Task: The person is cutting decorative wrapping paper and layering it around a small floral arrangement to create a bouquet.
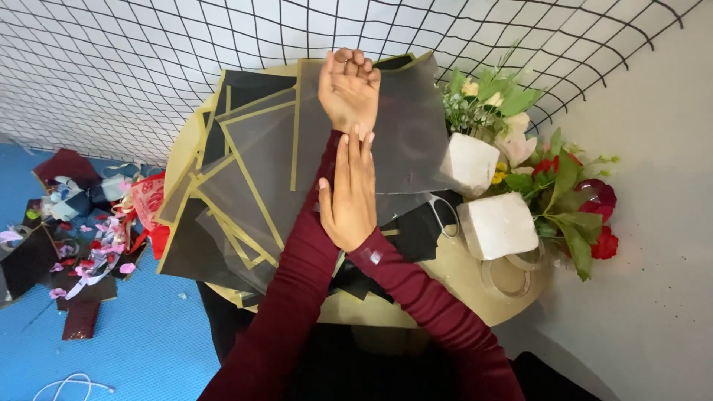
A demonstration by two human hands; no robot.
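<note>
Right hand (349, 194) lies flat, fingers straight, against the left forearm above the dark gold-edged wrapping sheets (256, 167) fanned over the round table (453, 278). Left hand (347, 89) curls its fingers, perhaps pinching a sheet edge. Flowers (553, 186) stand beside.

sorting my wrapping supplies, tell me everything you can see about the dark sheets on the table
The dark sheets are thin, translucent black or grey wrapping sheets with narrow gold borders, looking like stiff plastic film. Several lie fanned and overlapping across the round table, their corners hanging past its left edge. They lie flat, apart from one raised at the back. The left hand, palm up and fingers curled, is over the upper sheet, and the right hand rests flat on the stack. Scissors poke out at the right edge.
</note>
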